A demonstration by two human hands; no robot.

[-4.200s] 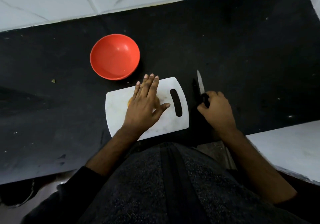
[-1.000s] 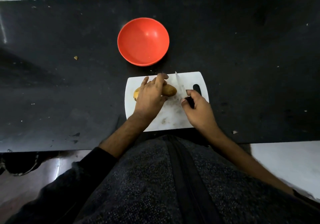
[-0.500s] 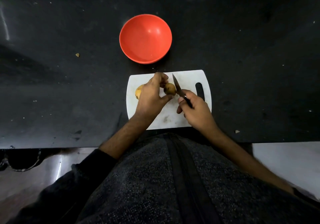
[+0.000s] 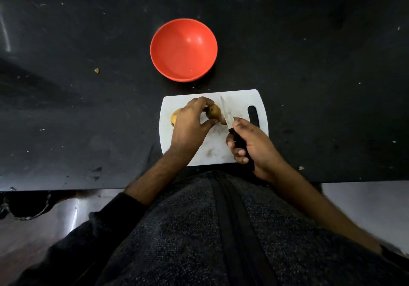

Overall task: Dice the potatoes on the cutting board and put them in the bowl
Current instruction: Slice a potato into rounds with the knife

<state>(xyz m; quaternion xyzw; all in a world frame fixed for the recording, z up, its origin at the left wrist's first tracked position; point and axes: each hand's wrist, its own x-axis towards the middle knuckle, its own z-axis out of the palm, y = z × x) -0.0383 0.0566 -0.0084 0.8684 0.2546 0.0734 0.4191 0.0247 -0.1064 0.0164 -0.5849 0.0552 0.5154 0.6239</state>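
Observation:
A white cutting board [image 4: 240,100] lies on the black counter in front of me. My left hand [image 4: 189,126] holds a brown potato [image 4: 213,111] between thumb and fingers on the board. A second potato [image 4: 174,118] peeks out from behind that hand at the board's left edge. My right hand [image 4: 251,144] grips the black handle of a knife [image 4: 226,112], whose blade points away from me and stands just right of the held potato. An empty red bowl [image 4: 183,50] sits beyond the board.
A small scrap [image 4: 96,70] lies on the counter [image 4: 321,64] to the far left, and another bit [image 4: 301,168] near the front edge at right. White tiles run along the back. My dark jacket fills the lower view.
My right hand picked the knife up from the counter right of the board and brought it to the potato. My left hand went from lying flat to pinching one potato.

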